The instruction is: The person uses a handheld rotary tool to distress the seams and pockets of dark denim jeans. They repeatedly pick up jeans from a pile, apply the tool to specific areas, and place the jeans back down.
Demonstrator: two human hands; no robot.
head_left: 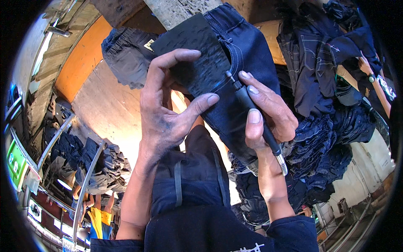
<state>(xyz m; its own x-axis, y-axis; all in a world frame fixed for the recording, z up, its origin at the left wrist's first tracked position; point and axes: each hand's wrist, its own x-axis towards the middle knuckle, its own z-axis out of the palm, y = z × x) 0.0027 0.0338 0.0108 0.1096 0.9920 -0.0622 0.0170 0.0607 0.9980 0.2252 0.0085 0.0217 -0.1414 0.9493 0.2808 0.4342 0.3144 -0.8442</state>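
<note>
Nearest the lens: the wearer's dark shirt (197, 227), filling the lower edge, bare forearms passing out beyond it.

Left hand (161, 98): clamped on a black panel (199, 40). Index finger arches over its face; thumb bears near its lower edge, apart from the index. Remaining fingers mostly hidden, perhaps backing it from beneath. The wide thumb-index span probably serves to steady the piece while leaving its right edge uncovered.

Right hand (275, 113): closed round a slim black tool (248, 101), thumb against fingers, pen-fashion. Narrow tip points up-left, at the panel's right edge; contact cannot be told. Metal end trails below the palm. Fingers sit well forward on the barrel, likely for fine control of the tip.

Panel position: over a dark denim garment (256, 46), beside a curved line of pale stitching. Garment hangs toward the lap; presumably this keeps the area within reach of both hands.

Surroundings: heaped dark garments (302, 155) at right, a co-worker's arm (380, 94) beyond them, tan board (98, 94) at left.
</note>
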